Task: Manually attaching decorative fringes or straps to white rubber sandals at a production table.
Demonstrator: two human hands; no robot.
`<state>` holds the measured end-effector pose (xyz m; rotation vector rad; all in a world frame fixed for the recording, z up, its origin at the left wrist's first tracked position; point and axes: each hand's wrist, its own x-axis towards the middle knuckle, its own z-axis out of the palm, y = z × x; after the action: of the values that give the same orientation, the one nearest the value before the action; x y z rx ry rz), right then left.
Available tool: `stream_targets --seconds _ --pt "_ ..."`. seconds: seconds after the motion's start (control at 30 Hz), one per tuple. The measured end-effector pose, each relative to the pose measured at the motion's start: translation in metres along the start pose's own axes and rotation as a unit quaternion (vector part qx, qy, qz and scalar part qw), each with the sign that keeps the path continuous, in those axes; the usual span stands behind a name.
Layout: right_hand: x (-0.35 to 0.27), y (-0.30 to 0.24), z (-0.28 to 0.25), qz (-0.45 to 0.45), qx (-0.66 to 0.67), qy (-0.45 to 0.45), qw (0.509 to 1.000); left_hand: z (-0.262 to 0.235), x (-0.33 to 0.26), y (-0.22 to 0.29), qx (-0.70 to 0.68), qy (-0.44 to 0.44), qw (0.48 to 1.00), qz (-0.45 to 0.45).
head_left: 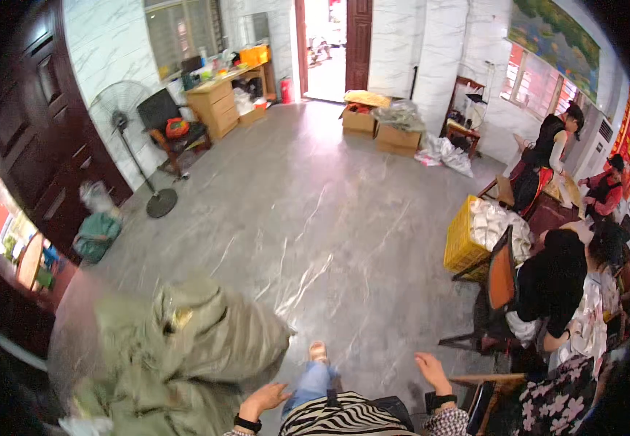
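My left hand [266,399], with a dark band at the wrist, hangs low at the near edge, its fingers loosely stretched and nothing in them. Closest to it are large olive-green woven sacks [220,338], bulging and heaped at the near left; an opening in one shows something yellowish. My right hand [433,373] is held out at the near right, empty, with fingers apart and slightly bent. A wooden chair edge or tabletop [486,378] lies just beside that wrist. One of my feet [318,352] shows on the floor between the hands.
People [558,280] sit working at the right around a table. Near them stands a yellow crate [467,240] full of white bundles. Cardboard boxes [399,139] lie ahead before the open doorway [327,51]. A standing fan [161,202] and green bag [98,237] are at left.
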<state>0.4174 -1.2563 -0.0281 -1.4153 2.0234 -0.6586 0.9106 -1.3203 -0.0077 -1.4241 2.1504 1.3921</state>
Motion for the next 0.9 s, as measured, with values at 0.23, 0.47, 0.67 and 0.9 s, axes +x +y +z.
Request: stream_targets --seconds 0.23,0.47,0.67,0.9 --pt "0.150 -0.012 -0.012 0.157 -0.039 -0.069 0.984 -0.252 0.198 0.085 0.073 0.116 0.989 0.054" --pt "0.377 0.032 -0.019 0.281 0.076 -0.021 0.957 -0.412 0.419 0.091 0.087 0.135 0.977 0.141" --pt "0.726 -0.101 -0.058 0.051 -0.054 -0.102 0.992 -0.537 0.515 0.056 -0.012 0.110 0.994 0.018" --pt "1.081 -0.307 -0.062 -0.183 -0.025 -0.075 0.980 -0.658 0.619 -0.025 -0.080 0.073 0.981 -0.159"
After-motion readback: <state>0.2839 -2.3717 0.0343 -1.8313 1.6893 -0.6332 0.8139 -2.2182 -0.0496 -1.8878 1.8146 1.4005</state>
